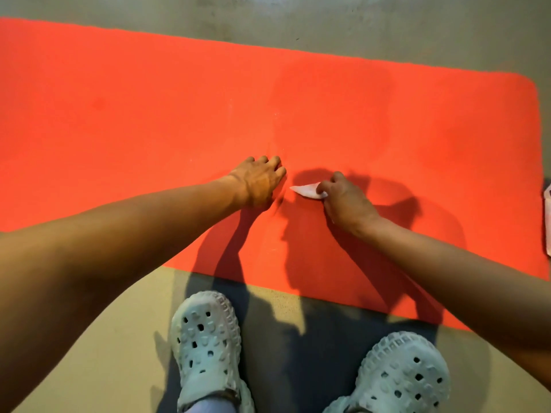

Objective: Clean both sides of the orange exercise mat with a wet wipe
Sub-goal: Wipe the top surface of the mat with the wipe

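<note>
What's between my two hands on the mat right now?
Head view: the tip of the wet wipe, held by the right hand, pokes toward the left hand; otherwise only bare orange mat.

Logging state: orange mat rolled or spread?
Spread flat. The orange mat lies unrolled on the floor; both long edges and right end show.
</note>
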A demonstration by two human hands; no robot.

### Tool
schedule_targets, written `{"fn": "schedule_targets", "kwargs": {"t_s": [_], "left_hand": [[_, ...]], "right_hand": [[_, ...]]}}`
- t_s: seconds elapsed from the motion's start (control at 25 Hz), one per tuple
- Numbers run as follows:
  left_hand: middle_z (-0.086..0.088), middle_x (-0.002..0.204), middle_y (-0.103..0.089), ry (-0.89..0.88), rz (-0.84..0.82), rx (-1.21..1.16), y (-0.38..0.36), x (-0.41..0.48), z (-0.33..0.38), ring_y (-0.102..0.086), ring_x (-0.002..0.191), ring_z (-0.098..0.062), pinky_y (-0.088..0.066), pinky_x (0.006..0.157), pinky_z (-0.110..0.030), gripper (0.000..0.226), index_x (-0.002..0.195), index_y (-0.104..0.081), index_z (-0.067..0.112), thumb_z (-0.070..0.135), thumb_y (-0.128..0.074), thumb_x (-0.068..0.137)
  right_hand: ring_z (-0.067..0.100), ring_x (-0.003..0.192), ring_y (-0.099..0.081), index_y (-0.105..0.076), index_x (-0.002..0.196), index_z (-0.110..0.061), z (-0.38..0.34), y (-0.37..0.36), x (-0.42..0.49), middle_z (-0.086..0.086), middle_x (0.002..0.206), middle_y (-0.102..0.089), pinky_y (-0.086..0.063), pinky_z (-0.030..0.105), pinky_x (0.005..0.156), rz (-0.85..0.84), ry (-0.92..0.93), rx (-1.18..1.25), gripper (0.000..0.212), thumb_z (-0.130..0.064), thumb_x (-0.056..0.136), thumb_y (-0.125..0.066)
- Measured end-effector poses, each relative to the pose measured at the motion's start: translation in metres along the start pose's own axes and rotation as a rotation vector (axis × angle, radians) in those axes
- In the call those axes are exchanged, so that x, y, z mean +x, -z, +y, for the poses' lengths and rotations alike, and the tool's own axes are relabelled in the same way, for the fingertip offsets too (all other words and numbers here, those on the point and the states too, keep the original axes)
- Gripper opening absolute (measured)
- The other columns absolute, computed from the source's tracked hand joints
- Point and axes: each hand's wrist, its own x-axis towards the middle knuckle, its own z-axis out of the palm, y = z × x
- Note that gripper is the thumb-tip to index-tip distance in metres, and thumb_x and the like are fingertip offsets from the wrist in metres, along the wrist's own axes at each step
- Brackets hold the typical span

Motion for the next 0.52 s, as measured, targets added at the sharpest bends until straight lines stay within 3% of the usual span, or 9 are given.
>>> {"fn": "schedule_targets", "kwargs": {"t_s": [0.08,0.16,0.32,0.4,0.52], "left_hand": [[-0.008,0.133,-0.046,-0.019,0.014,0.027,-0.001,-0.002,-0.001,-0.056,0.111,-0.029,-0.049,0.084,-0.041,0.054,0.129,-0.048,0.017,0.048,-0.059,0.086],[-0.009,0.134,-0.046,-0.04,0.019,0.034,0.0,-0.001,-0.002,-0.056,0.11,-0.03,-0.05,0.083,-0.041,0.057,0.129,-0.049,0.018,0.051,-0.061,0.084],[-0.01,0.133,-0.048,-0.067,0.025,0.012,0.006,0.001,0.004,-0.056,0.11,-0.031,-0.05,0.086,-0.042,0.066,0.131,-0.049,0.016,0.059,-0.061,0.083],[-0.01,0.129,-0.049,-0.08,0.04,0.004,0.01,-0.001,0.008,-0.056,0.11,-0.031,-0.048,0.086,-0.042,0.064,0.131,-0.049,0.014,0.056,-0.062,0.084],[-0.011,0.122,-0.054,-0.081,-0.023,-0.039,0.011,-0.006,0.008,-0.06,0.107,-0.033,-0.049,0.082,-0.041,0.051,0.126,-0.05,0.014,0.048,-0.058,0.088]], "right_hand": [[0.04,0.086,-0.062,-0.064,0.106,-0.014,-0.009,-0.003,-0.009,0.01,0.104,-0.052,-0.051,0.049,0.077,-0.07,0.04,0.003,0.02,-0.015,0.092,-0.05],[0.038,0.08,-0.061,-0.059,0.1,-0.015,-0.029,-0.014,-0.028,0.009,0.101,-0.051,-0.052,0.049,0.074,-0.157,0.241,0.014,0.019,-0.025,0.094,-0.043],[0.032,0.084,-0.059,-0.057,0.103,-0.019,-0.059,-0.034,-0.059,0.002,0.104,-0.046,-0.051,0.044,0.075,-0.342,0.506,0.009,0.019,-0.014,0.09,-0.044],[0.029,0.087,-0.058,-0.06,0.103,-0.02,-0.054,-0.034,-0.05,0.0,0.102,-0.046,-0.051,0.044,0.075,-0.32,0.524,-0.018,0.018,-0.014,0.091,-0.047],[0.027,0.088,-0.056,-0.063,0.096,-0.018,-0.036,-0.026,-0.026,0.002,0.101,-0.05,-0.049,0.043,0.074,-0.145,0.472,0.01,0.012,-0.022,0.096,-0.052]]}}
